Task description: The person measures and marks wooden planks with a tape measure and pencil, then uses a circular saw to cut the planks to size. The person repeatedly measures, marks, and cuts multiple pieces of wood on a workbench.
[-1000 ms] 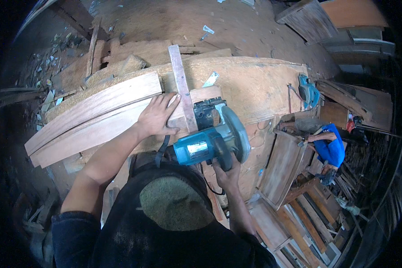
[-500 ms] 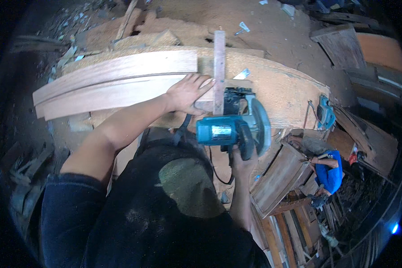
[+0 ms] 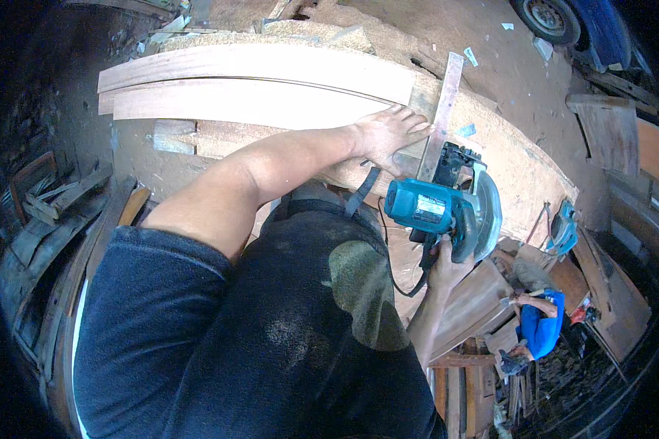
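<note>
My right hand (image 3: pixel 447 265) is wrapped around the rear handle of a teal circular saw (image 3: pixel 426 205). The saw's base lies beside a straight wooden strip (image 3: pixel 447 95), which runs away from me across the work surface. Over the right end of the nearer pale board (image 3: pixel 234 102), my left hand (image 3: pixel 394 137) rests with its fingers spread, their tips close to the strip. What lies under its palm is hidden. A second pale board (image 3: pixel 263 66) lies just beyond the first. The saw's body hides the blade's lower part.
A large rough wooden slab (image 3: pixel 520 150) carries the boards. On its right end rests another teal power tool (image 3: pixel 563 228). A person in a blue shirt (image 3: pixel 543 322) is at lower right, near wooden panels. Scrap wood (image 3: pixel 58 197) is piled at left; a vehicle wheel (image 3: pixel 548 18) shows at top right.
The whole view has shifted, bringing the wheel into sight and moving hands and saw rightward in the picture. Both hands keep their places on the work and the saw.
</note>
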The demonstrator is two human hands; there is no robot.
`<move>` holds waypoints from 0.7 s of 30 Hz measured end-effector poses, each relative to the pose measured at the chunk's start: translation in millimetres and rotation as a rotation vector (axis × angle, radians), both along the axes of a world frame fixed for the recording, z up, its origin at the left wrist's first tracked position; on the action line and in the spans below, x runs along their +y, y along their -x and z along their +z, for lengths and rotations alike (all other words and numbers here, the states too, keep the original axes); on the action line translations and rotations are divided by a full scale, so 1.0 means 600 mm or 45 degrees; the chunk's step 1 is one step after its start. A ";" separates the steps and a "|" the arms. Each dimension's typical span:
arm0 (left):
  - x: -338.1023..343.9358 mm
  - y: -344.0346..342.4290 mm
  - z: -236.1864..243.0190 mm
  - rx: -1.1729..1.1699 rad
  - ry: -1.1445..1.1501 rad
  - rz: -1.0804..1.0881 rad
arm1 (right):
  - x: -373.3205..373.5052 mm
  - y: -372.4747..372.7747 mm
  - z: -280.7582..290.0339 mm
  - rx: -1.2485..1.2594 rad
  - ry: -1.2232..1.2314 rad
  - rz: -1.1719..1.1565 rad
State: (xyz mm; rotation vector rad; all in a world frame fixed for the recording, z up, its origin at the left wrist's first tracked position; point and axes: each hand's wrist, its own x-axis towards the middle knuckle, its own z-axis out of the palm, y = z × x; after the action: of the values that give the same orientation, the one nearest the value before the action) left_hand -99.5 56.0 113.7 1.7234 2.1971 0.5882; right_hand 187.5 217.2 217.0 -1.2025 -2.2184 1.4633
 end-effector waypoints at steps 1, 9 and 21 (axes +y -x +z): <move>-0.001 0.001 0.003 0.008 0.023 -0.006 | 0.001 0.001 -0.001 0.015 -0.017 0.009; -0.001 0.001 0.005 -0.024 0.018 -0.001 | -0.011 0.018 0.010 0.073 -0.075 -0.008; 0.010 0.002 0.007 -0.010 0.061 0.006 | -0.015 0.040 0.033 0.084 0.024 -0.053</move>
State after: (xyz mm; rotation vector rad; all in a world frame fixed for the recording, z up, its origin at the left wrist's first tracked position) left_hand -100.9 62.1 118.1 1.6892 2.1924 0.5384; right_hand 163.8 208.3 236.8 -1.1813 -2.1290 1.4890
